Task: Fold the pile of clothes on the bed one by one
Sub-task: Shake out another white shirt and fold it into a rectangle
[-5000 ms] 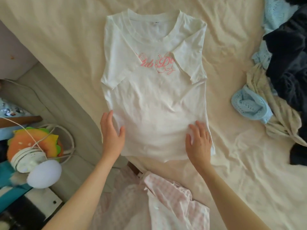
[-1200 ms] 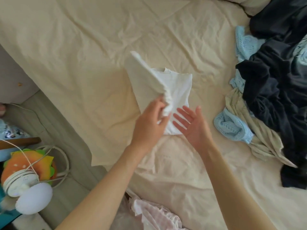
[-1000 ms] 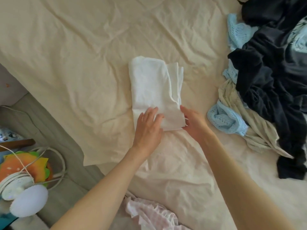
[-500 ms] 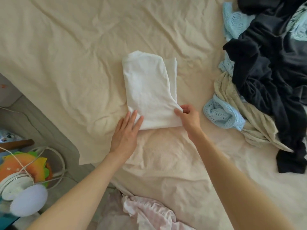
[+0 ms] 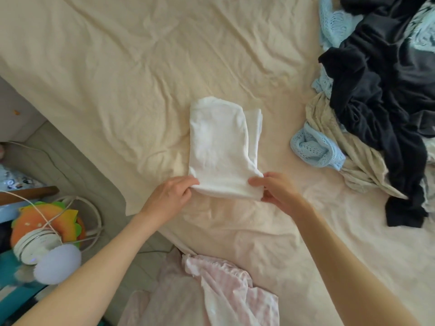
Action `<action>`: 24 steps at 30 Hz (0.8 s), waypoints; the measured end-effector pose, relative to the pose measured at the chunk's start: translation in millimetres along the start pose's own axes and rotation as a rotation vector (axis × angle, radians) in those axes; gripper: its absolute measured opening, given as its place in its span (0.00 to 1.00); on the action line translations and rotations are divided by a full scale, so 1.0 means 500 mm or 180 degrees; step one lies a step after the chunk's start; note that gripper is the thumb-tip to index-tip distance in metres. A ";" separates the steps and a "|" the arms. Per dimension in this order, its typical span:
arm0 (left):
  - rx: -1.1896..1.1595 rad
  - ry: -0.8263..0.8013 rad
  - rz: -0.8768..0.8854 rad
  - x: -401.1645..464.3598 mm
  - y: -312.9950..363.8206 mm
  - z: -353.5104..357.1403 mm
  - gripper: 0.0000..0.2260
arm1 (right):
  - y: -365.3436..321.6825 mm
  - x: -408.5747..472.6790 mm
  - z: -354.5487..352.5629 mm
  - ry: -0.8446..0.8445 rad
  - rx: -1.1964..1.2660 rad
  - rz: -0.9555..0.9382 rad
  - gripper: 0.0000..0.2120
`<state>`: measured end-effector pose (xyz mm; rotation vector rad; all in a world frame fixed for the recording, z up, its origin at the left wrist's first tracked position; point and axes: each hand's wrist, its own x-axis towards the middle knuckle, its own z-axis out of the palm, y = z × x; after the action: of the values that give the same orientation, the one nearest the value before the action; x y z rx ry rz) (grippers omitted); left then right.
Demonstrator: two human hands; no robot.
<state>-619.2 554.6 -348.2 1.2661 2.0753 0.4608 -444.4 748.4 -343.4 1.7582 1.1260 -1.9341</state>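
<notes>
A white t-shirt (image 5: 220, 147), folded into a narrow rectangle, lies in the middle of the cream bed sheet (image 5: 131, 74). My left hand (image 5: 173, 194) pinches its near left corner. My right hand (image 5: 274, 189) pinches its near right corner, and the near edge is lifted a little off the sheet. A pile of unfolded clothes (image 5: 381, 95) lies at the right: dark navy garments on top, a light blue knit piece (image 5: 313, 149) and a beige garment (image 5: 360, 163) beneath.
The bed's left edge runs diagonally, with grey floor (image 5: 70, 161) beyond it. On the floor stand a burger-shaped cushion (image 5: 47, 222) and a white lamp (image 5: 49, 260) with cables. Pink checked fabric (image 5: 223, 292) hangs at the bottom centre.
Five seconds ago the shirt lay spread flat; it has since been folded into a narrow rectangle. In the last half second both hands moved to grip its near corners and lifted the edge.
</notes>
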 end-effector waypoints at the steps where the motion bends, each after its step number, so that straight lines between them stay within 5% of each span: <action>1: -0.0157 -0.0177 -0.0234 -0.020 0.001 0.000 0.12 | 0.019 -0.021 -0.002 -0.0117 0.0121 0.0217 0.08; 5: -0.0624 -0.0092 -0.0471 -0.061 0.016 -0.012 0.10 | 0.056 -0.071 -0.010 -0.0232 0.0406 0.0619 0.10; 11: -0.1036 0.0737 -0.0495 0.057 0.033 -0.050 0.10 | -0.040 -0.043 0.001 0.0348 0.0713 0.0111 0.14; 15: -0.2053 0.1248 -0.1380 0.170 0.026 -0.046 0.13 | -0.093 -0.005 0.017 0.0839 -0.0021 -0.0623 0.21; 20: -0.2948 0.1043 -0.2012 0.184 0.009 -0.014 0.18 | -0.077 0.046 0.039 0.1473 -0.1281 -0.1637 0.24; 24: -0.2207 0.1017 -0.1867 0.139 0.003 0.016 0.05 | -0.057 0.074 0.050 0.1620 -0.1614 -0.1796 0.27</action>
<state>-634.7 616.1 -377.1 0.1757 2.1212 1.0272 -489.3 759.6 -369.5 1.7906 2.2535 -1.2465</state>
